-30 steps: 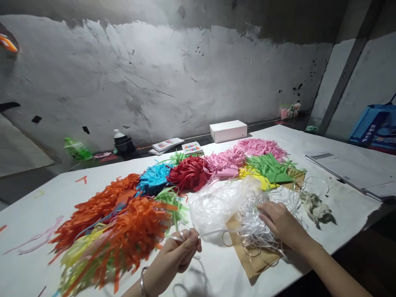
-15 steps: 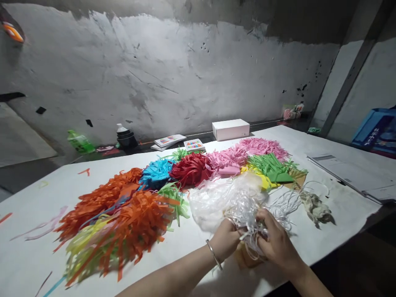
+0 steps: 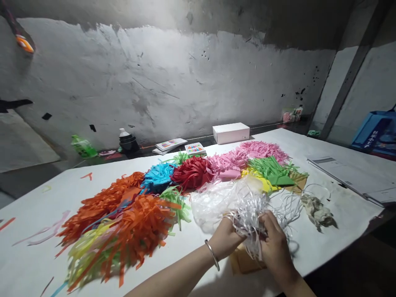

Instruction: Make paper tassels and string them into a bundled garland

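A rough grey-and-white wall (image 3: 173, 74) backs a white-covered table (image 3: 182, 237). At the table's near side, right of its middle, a bundle of shiny white strips (image 3: 252, 208) is the clock's centre, with 12 toward the wall. The left hand (image 3: 228, 236) meets it at 8 o'clock, fingers curled into the strips; the right hand (image 3: 274, 243) grips it from 4 o'clock, thumb and fingers closed around it. Some fingertips are hidden among the strips. A metal bracelet (image 3: 212, 255) circles the left wrist.

Brown paper (image 3: 244, 262) lies at 6, under the hands. A clear plastic bag (image 3: 210, 202) sits just beside the bundle at 10, loose white strips (image 3: 289, 208) at 3, and a crumpled greyish clump (image 3: 318, 210) beyond them. Green fringed paper (image 3: 270, 168) lies at 1, pink fringe (image 3: 229, 161) at 11, red fringe (image 3: 193, 173) and blue fringe (image 3: 158, 175) at 10, and orange fringe (image 3: 142, 218) at 9. Farther out, a white box (image 3: 230, 133) stands between 11 and 12, and a blue bag (image 3: 374, 130) at 2.
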### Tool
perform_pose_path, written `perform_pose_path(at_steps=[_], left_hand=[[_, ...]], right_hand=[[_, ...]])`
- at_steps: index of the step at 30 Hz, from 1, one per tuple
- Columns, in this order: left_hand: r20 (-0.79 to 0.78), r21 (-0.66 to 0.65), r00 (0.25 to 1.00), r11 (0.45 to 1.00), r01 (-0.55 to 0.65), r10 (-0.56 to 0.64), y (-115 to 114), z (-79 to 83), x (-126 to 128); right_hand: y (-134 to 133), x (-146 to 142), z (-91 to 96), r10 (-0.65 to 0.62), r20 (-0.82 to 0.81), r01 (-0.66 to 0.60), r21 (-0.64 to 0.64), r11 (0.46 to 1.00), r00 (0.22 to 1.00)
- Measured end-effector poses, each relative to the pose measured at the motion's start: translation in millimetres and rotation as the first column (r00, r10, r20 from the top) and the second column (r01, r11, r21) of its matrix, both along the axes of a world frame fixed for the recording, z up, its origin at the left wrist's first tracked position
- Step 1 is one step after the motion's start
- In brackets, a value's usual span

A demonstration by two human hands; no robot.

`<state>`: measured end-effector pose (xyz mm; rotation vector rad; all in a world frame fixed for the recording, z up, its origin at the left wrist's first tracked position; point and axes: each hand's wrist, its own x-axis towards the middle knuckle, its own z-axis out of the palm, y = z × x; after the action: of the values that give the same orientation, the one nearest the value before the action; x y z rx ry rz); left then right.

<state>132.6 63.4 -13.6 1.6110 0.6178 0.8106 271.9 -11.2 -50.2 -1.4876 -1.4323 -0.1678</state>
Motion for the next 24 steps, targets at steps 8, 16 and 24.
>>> perform_pose_path(at_steps=[8, 16, 24], left_hand=[[0.083, -0.068, 0.938, 0.941, -0.332, 0.337, 10.0, -3.3, -4.1], [0.000, -0.241, 0.907, 0.881, -0.408, 0.421, 33.3, -12.4, -6.4], [-0.108, 0.029, 0.994, 1.000, -0.006, 0.009, 7.5, 20.2, -11.8]], right_hand=[[5.7, 33.7, 3.2, -0.283, -0.016, 0.281, -0.084, 0.956, 0.959], [-6.8, 57.1, 3.6, -0.167, -0.023, 0.164, -0.090, 0.982, 0.986], [10.5, 14.2, 8.0, 0.109, 0.269, -0.055, -0.203, 0.978, 0.957]])
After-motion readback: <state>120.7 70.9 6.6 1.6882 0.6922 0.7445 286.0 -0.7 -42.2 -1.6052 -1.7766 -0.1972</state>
